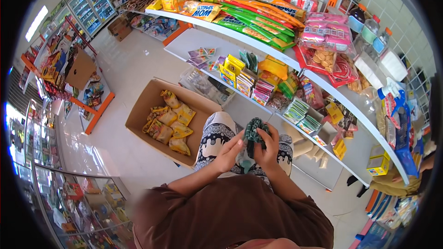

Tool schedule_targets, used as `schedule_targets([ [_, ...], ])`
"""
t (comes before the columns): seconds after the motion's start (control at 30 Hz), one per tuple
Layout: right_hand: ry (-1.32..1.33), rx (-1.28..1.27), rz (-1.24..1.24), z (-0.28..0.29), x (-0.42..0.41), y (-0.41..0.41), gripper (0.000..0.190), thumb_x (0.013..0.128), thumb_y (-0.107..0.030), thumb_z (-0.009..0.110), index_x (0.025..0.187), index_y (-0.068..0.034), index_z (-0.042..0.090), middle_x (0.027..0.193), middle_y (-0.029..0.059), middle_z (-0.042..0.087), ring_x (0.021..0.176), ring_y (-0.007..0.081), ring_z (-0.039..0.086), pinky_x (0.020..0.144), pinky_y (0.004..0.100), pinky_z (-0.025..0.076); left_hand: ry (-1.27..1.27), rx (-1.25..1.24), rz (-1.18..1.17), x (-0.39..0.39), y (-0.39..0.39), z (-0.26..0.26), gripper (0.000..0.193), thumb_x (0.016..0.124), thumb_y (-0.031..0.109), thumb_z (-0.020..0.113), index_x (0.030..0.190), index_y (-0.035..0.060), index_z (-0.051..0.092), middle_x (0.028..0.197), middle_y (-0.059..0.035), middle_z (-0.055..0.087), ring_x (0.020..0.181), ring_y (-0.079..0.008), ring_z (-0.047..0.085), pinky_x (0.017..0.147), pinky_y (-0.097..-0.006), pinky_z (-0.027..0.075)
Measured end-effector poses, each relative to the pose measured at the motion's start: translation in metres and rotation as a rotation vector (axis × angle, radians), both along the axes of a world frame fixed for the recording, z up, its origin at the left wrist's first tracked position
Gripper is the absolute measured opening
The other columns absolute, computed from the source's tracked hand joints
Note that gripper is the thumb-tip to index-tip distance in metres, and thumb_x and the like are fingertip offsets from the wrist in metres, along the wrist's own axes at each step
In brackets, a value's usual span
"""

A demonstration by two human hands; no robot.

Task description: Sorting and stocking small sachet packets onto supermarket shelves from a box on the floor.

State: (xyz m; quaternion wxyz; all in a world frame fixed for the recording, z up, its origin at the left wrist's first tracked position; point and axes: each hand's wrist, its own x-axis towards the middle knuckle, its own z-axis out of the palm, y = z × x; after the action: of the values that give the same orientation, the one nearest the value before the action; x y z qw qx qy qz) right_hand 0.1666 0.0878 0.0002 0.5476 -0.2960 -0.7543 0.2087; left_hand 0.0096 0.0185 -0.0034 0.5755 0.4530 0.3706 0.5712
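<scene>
A dark green patterned bundle [255,129] is above my lap between my two hands; whether it is folded packets or cloth I cannot tell. My right hand [268,147] grips it from the right, fingers curled over its front. At the bundle's left edge is my left hand [226,154], fingers extended and pressed together; whether they grip it is unclear. Pale, see-through plastic [245,165] hangs below the bundle. To the left of my knees stands an open cardboard box [138,110] with several yellow snack packets [172,124] inside.
A shelf unit [242,34] curves ahead and right, loaded with spaghetti snack packs [256,24] and drink sachets [263,90]. A clear plastic bin [200,83] sits beyond the box. Glass display cases [79,204] line the left. Another person's arm [427,162] shows at far right.
</scene>
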Motion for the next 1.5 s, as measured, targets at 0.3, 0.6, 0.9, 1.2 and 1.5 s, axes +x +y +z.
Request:
schedule_targets([
  [0.3, -0.027, -0.217, 0.051, 0.013, -0.012, -0.003, 0.035, 0.082, 0.0, 0.066, 0.117, 0.0, 0.063, 0.121, 0.0214, 0.058, 0.109, 0.0358, 0.06, 0.095, 0.0379, 0.046, -0.044, -0.076, 0.124, -0.031, -0.007, -0.008, 0.052, 0.109, 0.026, 0.031, 0.154, 0.0003, 0.025, 0.153, -0.0095, 0.036, 0.139, -0.0183, 0.032, 0.115, -0.0326, 0.023],
  [0.6, -0.194, -0.27, 0.399, 0.006, -0.04, -0.044, 0.037, 0.08, 0.0, 0.068, 0.117, -0.004, 0.066, 0.12, 0.0192, 0.059, 0.109, 0.0376, 0.059, 0.094, 0.0394, 0.047, -0.207, -0.084, 0.261, -0.045, 0.002, -0.021, 0.066, 0.107, 0.043, 0.028, 0.156, -0.0006, 0.017, 0.161, -0.0136, 0.02, 0.15, -0.0235, 0.014, 0.12, -0.0337, 0.009],
  [0.9, -0.071, -0.311, 0.105, 0.016, -0.033, 0.001, 0.035, 0.084, -0.003, 0.067, 0.118, 0.002, 0.059, 0.112, 0.016, 0.06, 0.104, 0.0288, 0.06, 0.094, 0.0354, 0.045, -0.281, -0.075, 0.18, -0.051, 0.016, -0.013, 0.064, 0.108, 0.04, 0.029, 0.156, 0.0002, 0.015, 0.16, -0.0121, 0.025, 0.147, -0.0228, 0.021, 0.119, -0.0347, 0.016],
  [1.2, -0.14, -0.33, 0.191, -0.009, -0.046, -0.025, 0.038, 0.085, -0.005, 0.067, 0.121, 0.002, 0.057, 0.118, 0.0217, 0.055, 0.107, 0.0376, 0.058, 0.093, 0.0383, 0.046, -0.377, -0.046, 0.378, -0.032, 0.038, -0.029, 0.059, 0.107, 0.043, 0.029, 0.153, 0.0062, 0.024, 0.136, -0.0106, 0.05, 0.122, -0.0227, 0.051, 0.107, -0.0389, 0.037],
  [1.5, -0.069, -0.361, 0.077, 0.002, -0.038, 0.002, 0.038, 0.084, -0.003, 0.067, 0.12, 0.002, 0.057, 0.115, 0.018, 0.057, 0.107, 0.0306, 0.057, 0.096, 0.0357, 0.043, -0.171, -0.015, 0.17, -0.027, 0.036, -0.027, 0.063, 0.109, 0.038, 0.026, 0.155, -0.002, 0.016, 0.157, -0.0136, 0.029, 0.144, -0.0227, 0.026, 0.118, -0.034, 0.018],
])
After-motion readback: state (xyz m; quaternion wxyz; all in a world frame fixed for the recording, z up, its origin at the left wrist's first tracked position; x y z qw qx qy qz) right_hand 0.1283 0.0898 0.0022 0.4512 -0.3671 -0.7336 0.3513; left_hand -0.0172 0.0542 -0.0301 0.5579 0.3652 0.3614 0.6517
